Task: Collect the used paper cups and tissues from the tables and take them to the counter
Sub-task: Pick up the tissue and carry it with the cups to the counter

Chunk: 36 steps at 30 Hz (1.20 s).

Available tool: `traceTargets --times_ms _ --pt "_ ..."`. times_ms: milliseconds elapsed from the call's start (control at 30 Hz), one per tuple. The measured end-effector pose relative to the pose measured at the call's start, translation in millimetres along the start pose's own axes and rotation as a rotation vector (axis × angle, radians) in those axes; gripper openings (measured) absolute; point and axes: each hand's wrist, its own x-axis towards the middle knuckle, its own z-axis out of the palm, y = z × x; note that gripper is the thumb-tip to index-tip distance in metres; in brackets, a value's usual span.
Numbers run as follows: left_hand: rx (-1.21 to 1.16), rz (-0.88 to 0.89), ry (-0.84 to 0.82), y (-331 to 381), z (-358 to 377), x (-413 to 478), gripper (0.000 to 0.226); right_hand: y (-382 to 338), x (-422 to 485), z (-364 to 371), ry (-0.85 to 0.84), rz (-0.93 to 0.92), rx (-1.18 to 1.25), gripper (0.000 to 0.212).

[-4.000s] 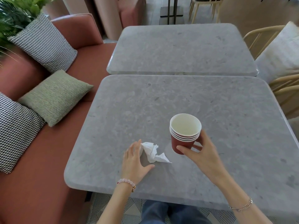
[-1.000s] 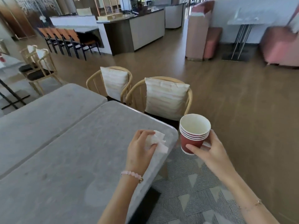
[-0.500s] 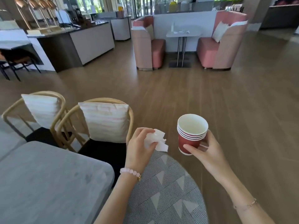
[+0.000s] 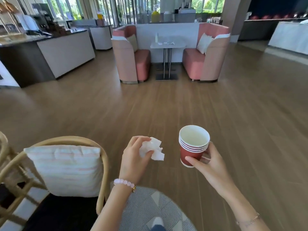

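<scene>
The grey bench I was clearing four seconds ago is out of view: I have turned away from it and now face open wooden floor (image 4: 166, 110), with only a rattan chair (image 4: 70, 141) and its striped cushion (image 4: 66, 169) at my lower left. The tissue (image 4: 152, 150), which lay on that bench then, is now crumpled in my left hand (image 4: 133, 157), fingers and thumb curled round it, up in the air. My right hand (image 4: 210, 164) grips the stack of red paper cups (image 4: 191, 150) upright, thumb on the near wall and fingers round the far side, just as it did at the bench; the top cup looks empty. So the pickup there is, I judge, done, and the carrying has begun. The long dark-topped serving bench (image 4: 63, 47), which I take for the counter, stands well off to my front left. Straight ahead a small bench (image 4: 167, 44) between pink booth seats (image 4: 143, 64) carries a few pale things too far to name; if they want collecting, both my hands are full.
</scene>
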Motion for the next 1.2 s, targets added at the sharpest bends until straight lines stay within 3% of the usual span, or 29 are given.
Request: traceTargets --times_ms 400,767,1200 --pt "-0.001 0.039 0.009 -70.0 33.3 263.2 0.028 -22.0 269.7 58.3 -0.003 -0.019 0.027 0.063" --pt "0.029 -0.046 0.103 -151.4 92.3 480.3 0.029 -0.5 533.3 102.0 -0.119 -0.042 0.020 0.061" --pt "0.091 -0.079 0.260 -234.3 123.2 758.5 0.035 -23.9 847.6 173.5 -0.263 -0.091 -0.025 0.058"
